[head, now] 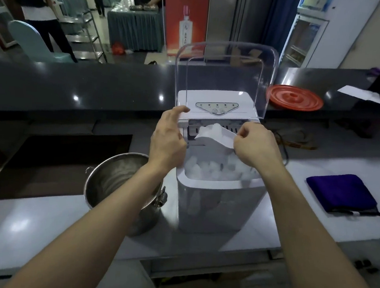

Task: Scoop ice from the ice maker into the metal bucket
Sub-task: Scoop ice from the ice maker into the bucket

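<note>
Head view: your right hand [256,146] pinches the scoop [214,136] above the ice maker [216,202]. Your left hand [168,137], fingers loose, touches its top; the metal bucket [113,178] stands just left.

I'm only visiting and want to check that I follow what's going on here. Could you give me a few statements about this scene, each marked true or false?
1. The ice maker's clear lid is raised. True.
2. The right hand holds a scoop with ice in it. True.
3. The bucket stands to the right of the ice maker. False: it stands to its left.
4. The left hand grips the bucket. False: it rests on the ice maker's top edge, apart from the bucket.
5. A folded blue cloth lies on the counter to the right of the ice maker. True.
</note>
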Action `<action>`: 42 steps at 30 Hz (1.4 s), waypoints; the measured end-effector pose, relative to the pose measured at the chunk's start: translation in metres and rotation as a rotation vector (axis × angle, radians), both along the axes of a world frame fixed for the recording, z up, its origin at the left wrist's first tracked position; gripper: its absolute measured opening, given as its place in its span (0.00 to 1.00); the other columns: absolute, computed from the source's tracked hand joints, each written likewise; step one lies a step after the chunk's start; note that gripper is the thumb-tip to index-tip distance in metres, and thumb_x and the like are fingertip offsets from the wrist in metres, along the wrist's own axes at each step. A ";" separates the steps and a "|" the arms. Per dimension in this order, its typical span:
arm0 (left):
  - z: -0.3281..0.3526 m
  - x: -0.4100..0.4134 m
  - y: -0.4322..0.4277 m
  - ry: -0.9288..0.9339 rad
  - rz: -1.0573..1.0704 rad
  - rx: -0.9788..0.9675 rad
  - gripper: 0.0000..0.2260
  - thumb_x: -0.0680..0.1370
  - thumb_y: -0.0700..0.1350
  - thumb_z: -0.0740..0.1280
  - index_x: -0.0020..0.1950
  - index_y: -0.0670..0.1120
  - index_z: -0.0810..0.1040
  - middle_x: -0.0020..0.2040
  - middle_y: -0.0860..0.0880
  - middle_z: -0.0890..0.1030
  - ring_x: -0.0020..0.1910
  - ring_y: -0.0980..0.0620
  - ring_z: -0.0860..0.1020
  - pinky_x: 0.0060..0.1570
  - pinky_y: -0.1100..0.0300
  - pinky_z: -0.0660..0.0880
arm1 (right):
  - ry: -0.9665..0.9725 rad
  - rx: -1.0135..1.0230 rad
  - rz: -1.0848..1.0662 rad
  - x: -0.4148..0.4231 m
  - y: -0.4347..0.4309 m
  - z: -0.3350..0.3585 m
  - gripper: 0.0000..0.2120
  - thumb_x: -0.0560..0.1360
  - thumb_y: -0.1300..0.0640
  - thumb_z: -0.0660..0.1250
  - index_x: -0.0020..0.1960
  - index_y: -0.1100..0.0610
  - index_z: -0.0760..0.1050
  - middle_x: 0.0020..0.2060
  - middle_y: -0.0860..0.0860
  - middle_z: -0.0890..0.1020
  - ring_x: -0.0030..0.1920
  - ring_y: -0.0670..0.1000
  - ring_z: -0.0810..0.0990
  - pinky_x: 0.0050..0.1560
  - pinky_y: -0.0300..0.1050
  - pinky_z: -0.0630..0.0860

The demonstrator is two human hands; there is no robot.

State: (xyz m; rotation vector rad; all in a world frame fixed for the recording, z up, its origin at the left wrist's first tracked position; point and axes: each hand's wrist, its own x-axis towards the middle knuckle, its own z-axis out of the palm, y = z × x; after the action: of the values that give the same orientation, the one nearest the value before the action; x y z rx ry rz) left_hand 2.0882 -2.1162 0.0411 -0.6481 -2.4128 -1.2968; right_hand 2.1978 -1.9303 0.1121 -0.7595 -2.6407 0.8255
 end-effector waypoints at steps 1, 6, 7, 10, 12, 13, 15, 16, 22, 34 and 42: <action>0.002 -0.003 -0.005 -0.031 -0.043 0.007 0.32 0.78 0.30 0.59 0.74 0.60 0.71 0.72 0.54 0.75 0.69 0.54 0.76 0.65 0.52 0.76 | 0.001 -0.002 -0.010 0.002 -0.004 0.001 0.06 0.76 0.61 0.63 0.47 0.55 0.78 0.44 0.52 0.80 0.48 0.56 0.75 0.36 0.47 0.65; 0.009 -0.024 -0.053 -0.125 -0.224 0.014 0.32 0.81 0.29 0.62 0.74 0.63 0.71 0.69 0.54 0.79 0.68 0.58 0.78 0.66 0.57 0.78 | 0.014 -0.027 -0.080 0.008 -0.026 0.004 0.06 0.75 0.61 0.63 0.45 0.55 0.78 0.42 0.50 0.80 0.46 0.56 0.75 0.36 0.47 0.65; 0.009 -0.028 -0.065 -0.119 -0.228 0.004 0.31 0.82 0.29 0.63 0.74 0.62 0.72 0.68 0.54 0.80 0.67 0.59 0.79 0.64 0.57 0.79 | 0.017 -0.029 -0.090 0.008 -0.032 0.006 0.06 0.75 0.61 0.63 0.45 0.55 0.78 0.41 0.49 0.79 0.46 0.56 0.75 0.37 0.48 0.66; 0.003 -0.040 -0.101 -0.110 -0.227 0.006 0.26 0.82 0.31 0.64 0.71 0.58 0.76 0.63 0.55 0.82 0.64 0.60 0.80 0.64 0.57 0.80 | 0.037 -0.029 -0.112 0.009 -0.051 0.011 0.07 0.76 0.61 0.62 0.45 0.54 0.78 0.40 0.47 0.79 0.47 0.56 0.76 0.41 0.47 0.68; -0.004 -0.053 -0.127 -0.120 -0.213 -0.053 0.19 0.83 0.35 0.67 0.69 0.57 0.78 0.62 0.56 0.83 0.64 0.60 0.81 0.65 0.56 0.79 | 0.050 -0.034 -0.117 0.008 -0.067 0.013 0.08 0.76 0.61 0.61 0.45 0.53 0.78 0.42 0.49 0.81 0.47 0.55 0.78 0.42 0.48 0.72; -0.008 -0.059 -0.139 -0.138 -0.201 -0.096 0.17 0.84 0.38 0.68 0.68 0.57 0.79 0.62 0.57 0.83 0.63 0.60 0.80 0.65 0.55 0.79 | 0.051 -0.034 -0.110 0.007 -0.075 0.012 0.08 0.76 0.60 0.61 0.44 0.53 0.78 0.43 0.50 0.82 0.47 0.55 0.78 0.42 0.48 0.74; -0.018 -0.071 -0.160 -0.191 -0.171 -0.183 0.13 0.84 0.44 0.69 0.66 0.58 0.81 0.60 0.58 0.83 0.62 0.58 0.81 0.65 0.53 0.79 | 0.055 -0.037 -0.086 0.004 -0.089 0.011 0.08 0.76 0.60 0.61 0.44 0.52 0.77 0.43 0.50 0.83 0.47 0.55 0.79 0.42 0.48 0.75; -0.023 -0.076 -0.171 -0.220 -0.154 -0.236 0.11 0.84 0.46 0.69 0.66 0.57 0.83 0.59 0.58 0.84 0.61 0.57 0.82 0.64 0.53 0.78 | 0.056 -0.041 -0.074 0.002 -0.098 0.009 0.08 0.77 0.61 0.61 0.44 0.52 0.77 0.43 0.50 0.83 0.47 0.54 0.79 0.40 0.48 0.75; -0.051 -0.081 -0.215 -0.351 -0.141 -0.574 0.11 0.85 0.55 0.68 0.62 0.54 0.86 0.54 0.54 0.87 0.55 0.52 0.84 0.53 0.56 0.77 | 0.086 -0.053 -0.033 -0.011 -0.153 -0.014 0.05 0.79 0.59 0.63 0.47 0.53 0.77 0.41 0.49 0.80 0.46 0.55 0.78 0.41 0.47 0.72; -0.064 -0.074 -0.225 -0.264 -0.180 -0.423 0.05 0.83 0.52 0.70 0.50 0.54 0.84 0.41 0.56 0.85 0.43 0.57 0.82 0.47 0.52 0.80 | 0.053 -0.123 -0.049 -0.023 -0.207 -0.060 0.06 0.78 0.59 0.61 0.44 0.55 0.75 0.38 0.52 0.81 0.43 0.55 0.78 0.38 0.48 0.70; -0.060 -0.067 -0.218 -0.202 -0.229 -0.335 0.05 0.84 0.51 0.69 0.53 0.53 0.83 0.42 0.56 0.83 0.43 0.57 0.81 0.44 0.59 0.78 | -0.060 -0.056 -0.060 -0.021 -0.205 -0.075 0.06 0.78 0.60 0.60 0.44 0.54 0.74 0.39 0.51 0.79 0.47 0.59 0.76 0.43 0.48 0.69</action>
State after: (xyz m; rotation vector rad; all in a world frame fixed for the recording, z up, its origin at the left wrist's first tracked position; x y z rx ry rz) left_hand 2.0212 -2.3342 -0.0187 -0.9476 -2.8243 -1.0904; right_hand 2.1773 -2.1357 0.0370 -0.8874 -2.6427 0.8765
